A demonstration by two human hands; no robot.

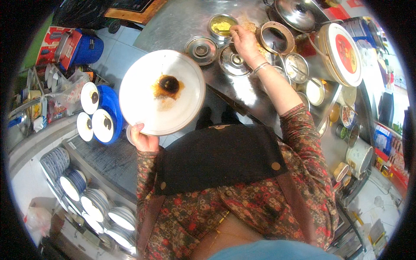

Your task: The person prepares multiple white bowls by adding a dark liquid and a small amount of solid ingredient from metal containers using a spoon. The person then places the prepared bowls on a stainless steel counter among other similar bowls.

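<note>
My left hand (143, 139) grips the rim of a wide white bowl (139, 94), which has a pool of dark brown sauce and a pale grainy heap at its bottom. Stretched out over the steel counter, my right hand (244, 42) pinches the thin handle of a utensil (223, 31), probably a spoon. That utensil reaches into a round metal pot (213, 34) of yellow minced food (222, 26). Just below my right hand sits a lidded metal pot (231, 66). Beside it is another round metal lid (201, 50), and a deep round pan (287, 34) stands to the right.
Three white bowls (103, 132) with dark sauce rest at a blue basin (114, 109) on the left. Stacked bowls (94, 203) stand lower left. Several seasoning containers (315, 92) with utensils and a large lidded bucket (328, 55) line the right. Food scraps (248, 26) litter the counter (175, 26).
</note>
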